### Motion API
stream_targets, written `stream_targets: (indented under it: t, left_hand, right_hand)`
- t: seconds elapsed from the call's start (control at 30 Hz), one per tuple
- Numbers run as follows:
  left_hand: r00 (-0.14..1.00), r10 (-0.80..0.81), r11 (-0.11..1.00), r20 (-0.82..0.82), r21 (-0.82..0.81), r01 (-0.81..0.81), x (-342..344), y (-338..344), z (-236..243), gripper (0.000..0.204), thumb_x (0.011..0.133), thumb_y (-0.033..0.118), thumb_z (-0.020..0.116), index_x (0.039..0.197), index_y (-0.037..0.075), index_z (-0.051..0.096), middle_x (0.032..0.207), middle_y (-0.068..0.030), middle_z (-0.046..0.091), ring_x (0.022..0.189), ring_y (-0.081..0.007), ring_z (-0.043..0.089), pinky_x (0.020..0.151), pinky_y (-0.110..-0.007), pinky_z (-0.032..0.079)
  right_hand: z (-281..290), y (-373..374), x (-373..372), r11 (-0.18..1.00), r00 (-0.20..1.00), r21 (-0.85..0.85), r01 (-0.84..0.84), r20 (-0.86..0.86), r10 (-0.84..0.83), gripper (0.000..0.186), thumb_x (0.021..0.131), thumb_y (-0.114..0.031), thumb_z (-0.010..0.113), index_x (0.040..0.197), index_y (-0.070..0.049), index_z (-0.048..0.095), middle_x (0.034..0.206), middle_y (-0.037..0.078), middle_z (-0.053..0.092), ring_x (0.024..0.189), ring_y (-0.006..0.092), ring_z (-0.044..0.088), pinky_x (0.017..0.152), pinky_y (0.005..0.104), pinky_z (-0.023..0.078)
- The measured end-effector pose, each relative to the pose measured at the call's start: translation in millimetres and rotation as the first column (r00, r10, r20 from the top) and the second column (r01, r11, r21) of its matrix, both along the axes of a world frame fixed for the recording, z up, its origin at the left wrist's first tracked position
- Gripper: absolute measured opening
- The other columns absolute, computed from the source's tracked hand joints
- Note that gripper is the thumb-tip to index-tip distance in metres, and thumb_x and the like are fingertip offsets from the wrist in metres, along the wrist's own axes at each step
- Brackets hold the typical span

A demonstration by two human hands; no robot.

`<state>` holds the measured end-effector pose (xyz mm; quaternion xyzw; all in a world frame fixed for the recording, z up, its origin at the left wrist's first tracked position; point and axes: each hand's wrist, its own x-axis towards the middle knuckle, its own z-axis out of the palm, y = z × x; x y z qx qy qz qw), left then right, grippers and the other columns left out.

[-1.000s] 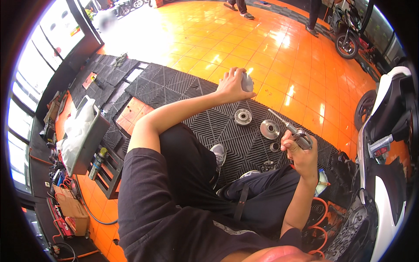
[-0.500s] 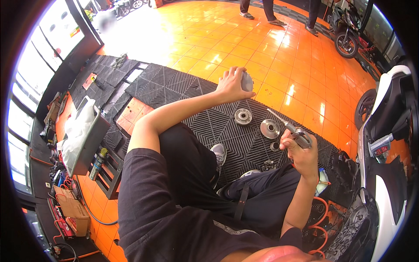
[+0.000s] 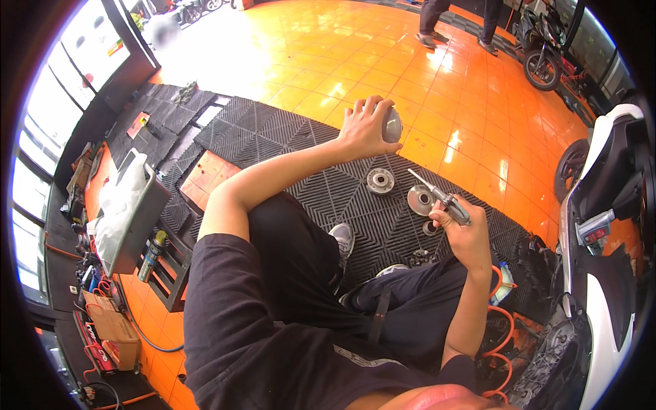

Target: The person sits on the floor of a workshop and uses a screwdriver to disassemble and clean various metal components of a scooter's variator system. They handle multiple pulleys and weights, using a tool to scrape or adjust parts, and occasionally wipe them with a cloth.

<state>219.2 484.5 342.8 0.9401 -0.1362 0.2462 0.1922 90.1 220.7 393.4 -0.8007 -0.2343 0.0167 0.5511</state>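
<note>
My left hand (image 3: 365, 128) reaches out over the mat's far edge, its fingers wrapped round the rim of a round grey metal cup-shaped part (image 3: 391, 126) held on edge. In my right hand (image 3: 469, 236) is an air blow gun (image 3: 447, 199), its slim nozzle aimed up and left, toward the held part but well apart from it. On the black mat below lie a flanged metal hub (image 3: 380, 181), a shiny metal disc with a raised centre (image 3: 419, 199), a small metal ring (image 3: 430, 228) and some small metal pieces (image 3: 420, 257).
Black ribbed mat (image 3: 287, 140) covers the floor before me, with orange tiles (image 3: 328, 65) beyond. A partly stripped white motorbike (image 3: 608, 301) stands close on my right, near an orange coiled hose (image 3: 504, 328). At left are a grey bin (image 3: 142, 229) and a spray can (image 3: 152, 256). People's legs (image 3: 432, 20) show far off.
My right hand has moved slightly left and down with the blow gun. The metal part in my left hand has turned a little, showing more of its face. Legs in the background have shifted right.
</note>
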Motion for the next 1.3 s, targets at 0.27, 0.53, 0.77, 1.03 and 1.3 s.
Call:
stream_targets:
  t: [0.27, 0.53, 0.77, 1.03, 1.3]
  left_hand:
    - [1.000, -0.013, 1.000, -0.005, 0.015, 0.013, 0.2, -0.5, 9.2, 0.091, 0.062, 0.046, 0.078, 0.136, 0.009, 0.041, 0.135, -0.0173, 0.043, 0.124, -0.0402, 0.039, 0.096, -0.055, 0.035]
    - [1.000, -0.004, 0.999, -0.021, 0.033, 0.005, -0.4, 6.0, 8.8, 0.090, 0.062, 0.045, 0.078, 0.137, 0.011, 0.041, 0.136, -0.0174, 0.041, 0.126, -0.0409, 0.037, 0.099, -0.055, 0.033]
    - [1.000, 0.004, 0.999, -0.024, 0.048, -0.003, 1.5, 4.9, 7.3, 0.089, 0.062, 0.046, 0.077, 0.137, 0.012, 0.042, 0.136, -0.0176, 0.042, 0.125, -0.0411, 0.038, 0.098, -0.056, 0.033]
    - [1.000, -0.007, 0.998, -0.026, 0.067, 0.009, -0.5, 5.1, 10.5, 0.089, 0.061, 0.045, 0.077, 0.137, 0.012, 0.043, 0.133, -0.0170, 0.045, 0.124, -0.0406, 0.040, 0.096, -0.056, 0.034]
    - [1.000, -0.015, 0.996, -0.021, 0.087, 0.017, 0.3, 6.1, 8.7, 0.089, 0.061, 0.046, 0.077, 0.137, 0.012, 0.043, 0.133, -0.0171, 0.045, 0.123, -0.0396, 0.041, 0.095, -0.057, 0.035]
  right_hand:
    - [-7.5, -0.3, 3.8, 0.996, 0.995, -0.049, -0.072, -0.076, 0.068, 0.021, 0.084, -0.010, 0.074, 0.097, 0.005, 0.067, 0.076, 0.011, 0.070, 0.067, 0.0127, 0.065, 0.063, 0.0278, 0.050]
    - [-12.1, 3.8, 2.6, 0.995, 0.994, -0.024, -0.093, -0.065, 0.092, 0.025, 0.084, -0.012, 0.076, 0.099, 0.007, 0.067, 0.078, 0.012, 0.072, 0.068, 0.0139, 0.067, 0.063, 0.0286, 0.050]
    - [-7.3, 2.0, 2.1, 0.991, 0.988, -0.056, -0.125, -0.102, 0.118, 0.023, 0.085, -0.012, 0.075, 0.094, 0.007, 0.067, 0.075, 0.011, 0.070, 0.067, 0.0120, 0.066, 0.063, 0.0275, 0.050]
    - [-6.3, 2.4, 1.9, 0.993, 0.980, 0.001, -0.122, -0.156, 0.121, 0.017, 0.086, -0.010, 0.072, 0.090, 0.006, 0.067, 0.072, 0.010, 0.069, 0.067, 0.0107, 0.065, 0.063, 0.0267, 0.050]
    - [-6.5, 1.7, 2.9, 0.992, 0.987, -0.041, -0.120, -0.112, 0.114, 0.019, 0.085, -0.011, 0.073, 0.091, 0.006, 0.068, 0.073, 0.011, 0.070, 0.067, 0.0127, 0.067, 0.061, 0.0276, 0.050]
